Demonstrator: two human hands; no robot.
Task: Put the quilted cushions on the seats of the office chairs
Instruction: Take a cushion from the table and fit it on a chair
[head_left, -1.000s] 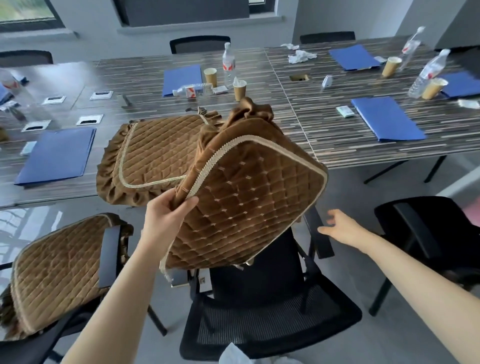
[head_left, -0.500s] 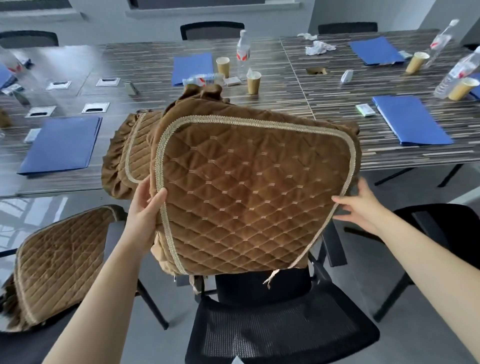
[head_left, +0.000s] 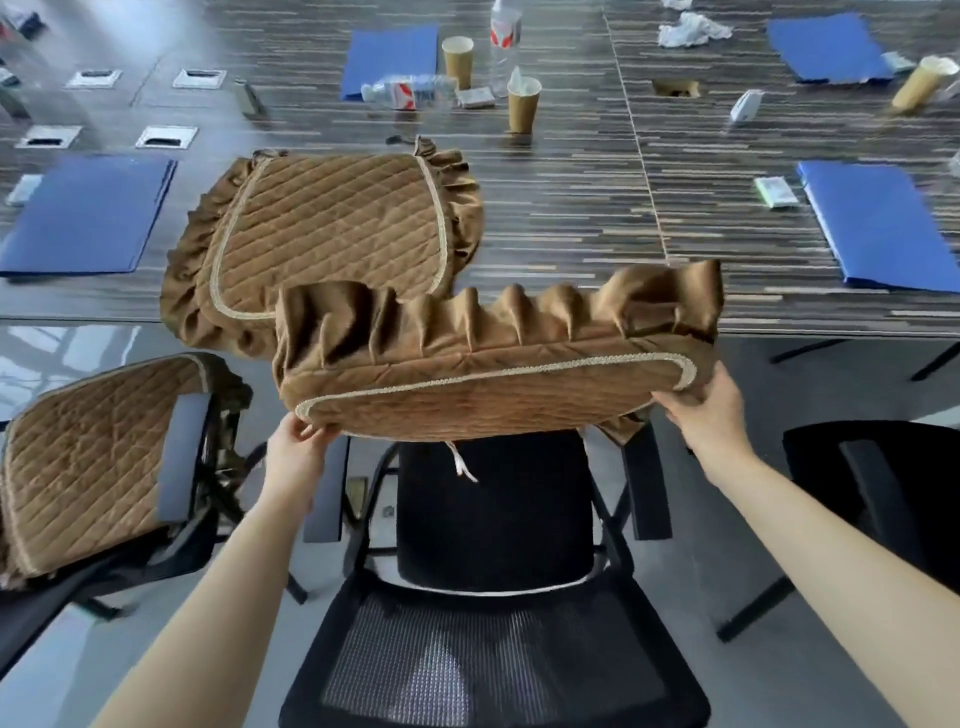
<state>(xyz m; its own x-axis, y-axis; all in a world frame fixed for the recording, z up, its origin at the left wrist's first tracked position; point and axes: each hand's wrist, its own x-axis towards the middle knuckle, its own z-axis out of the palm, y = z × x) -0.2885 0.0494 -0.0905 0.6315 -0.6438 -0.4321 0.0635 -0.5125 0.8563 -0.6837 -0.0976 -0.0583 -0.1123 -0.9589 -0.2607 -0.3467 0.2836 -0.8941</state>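
Observation:
I hold a brown quilted cushion (head_left: 493, 374) nearly flat in the air, its ruffled edge toward the table. My left hand (head_left: 298, 447) pinches its near left corner and my right hand (head_left: 711, 410) grips its right corner. Below it stands a black office chair (head_left: 493, 519) with a bare seat; its mesh backrest is nearest me. Another brown cushion (head_left: 322, 228) lies on the table edge. A third cushion (head_left: 88, 462) covers the seat of the chair on the left.
The long striped table (head_left: 597, 208) carries blue folders (head_left: 88, 213), paper cups (head_left: 522, 106), water bottles and tissues. Another black chair (head_left: 883, 483) stands at the right. Grey floor shows between the chairs.
The cushion has tipped from upright, facing me, to nearly flat and dropped lower over the chair. My right hand now grips its corner. The camera has tilted down.

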